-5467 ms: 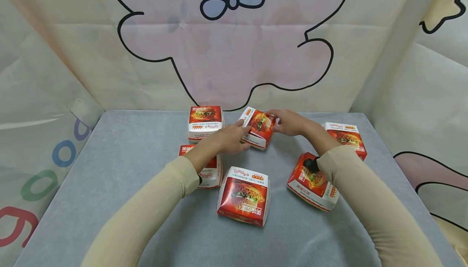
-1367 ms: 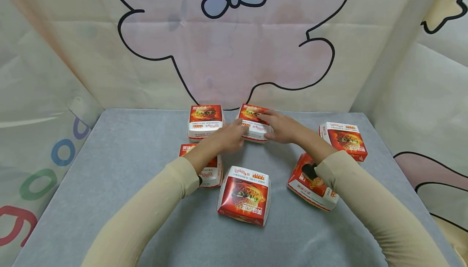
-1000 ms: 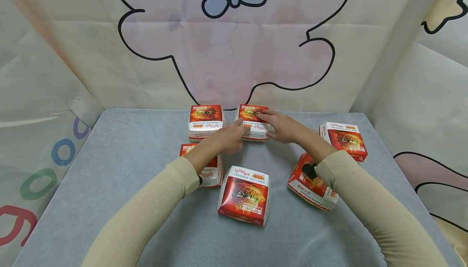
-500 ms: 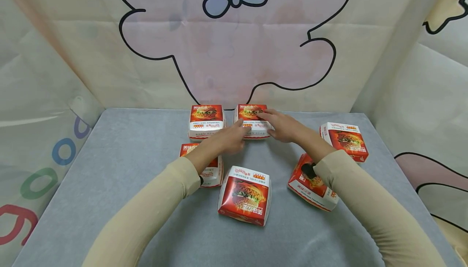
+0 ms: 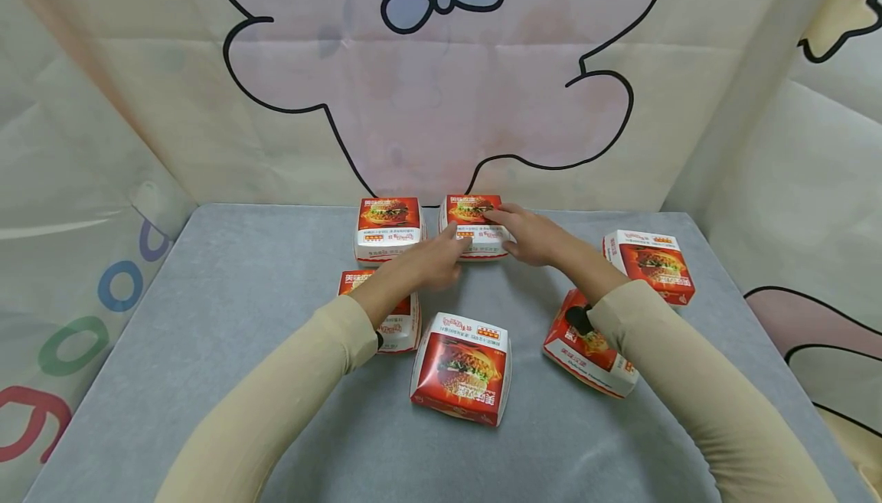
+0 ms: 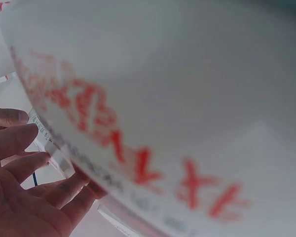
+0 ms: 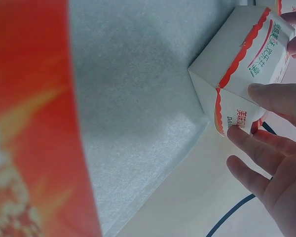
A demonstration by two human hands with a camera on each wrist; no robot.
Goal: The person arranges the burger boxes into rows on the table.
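Both hands are at a red and white burger box (image 5: 485, 240) at the back middle of the table. My left hand (image 5: 432, 259) touches its left front side, the index finger stretched over the top edge. My right hand (image 5: 529, 238) touches its right side, with the thumb low by the front corner. In the right wrist view the right hand's spread fingers (image 7: 256, 143) rest against the box walls (image 7: 237, 59). The left wrist view shows loosely bent fingers (image 6: 19, 168) by the box, partly hidden behind a blurred box close up.
Another burger box (image 5: 389, 231) stands just left of the touched one. A box (image 5: 398, 327) lies under the left wrist, one (image 5: 460, 369) at the middle front. Two more, a tilted box (image 5: 586, 350) and a far right box (image 5: 651, 262), lie right. A cloth wall (image 5: 296, 158) rises behind.
The burger box between my hands has turned from slanted to square with the table's back edge. It has slid back and slightly left, closer to the back left box. The other boxes have stayed put.
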